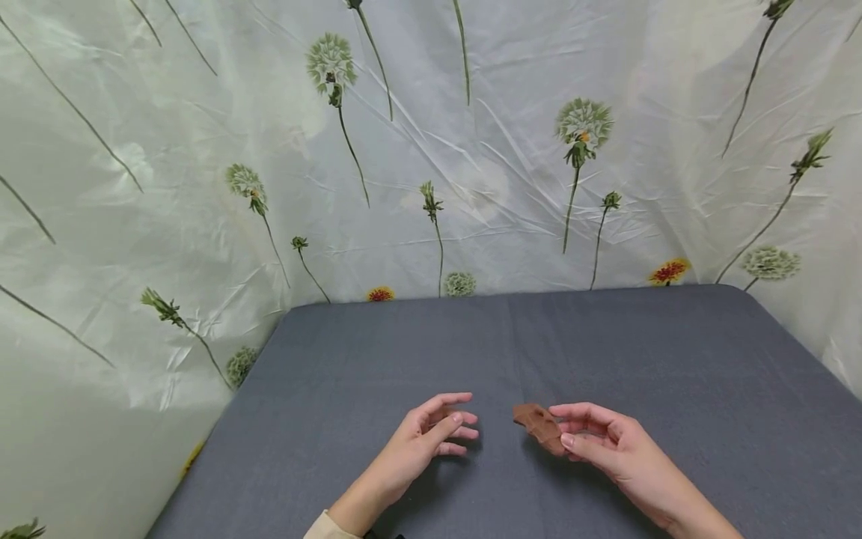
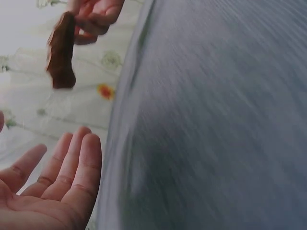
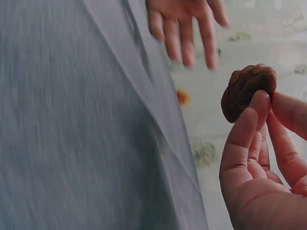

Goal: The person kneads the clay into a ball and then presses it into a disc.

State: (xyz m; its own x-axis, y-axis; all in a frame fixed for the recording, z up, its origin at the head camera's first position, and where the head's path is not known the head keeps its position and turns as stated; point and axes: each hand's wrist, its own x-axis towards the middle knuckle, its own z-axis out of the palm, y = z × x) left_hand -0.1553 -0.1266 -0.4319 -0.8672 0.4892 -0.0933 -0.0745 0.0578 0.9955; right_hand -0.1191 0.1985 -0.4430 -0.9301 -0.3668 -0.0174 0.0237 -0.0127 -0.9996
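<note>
Left hand (image 1: pixel 426 440) bare, short thumbnail (image 1: pixel 457 418), left sleeve (image 1: pixel 328 527) pale beige, ending in a plain edge at the wrist, small black item (image 1: pixel 382 536) beside the sleeve, type unclear, right hand (image 1: pixel 609 443) bare, right forearm (image 1: pixel 683 503) bare to the frame edge

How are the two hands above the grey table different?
The bare right hand pinches a brown, ridged lump of unclear material, while the bare left hand holds nothing. The left hand's fingers extend loosely; the right hand's thumb and fingertips press on the lump. A beige cloth sleeve shows near the left hand, but no sleeve shows by the right hand. Both hands are held above the grey, cloth-covered table.
</note>
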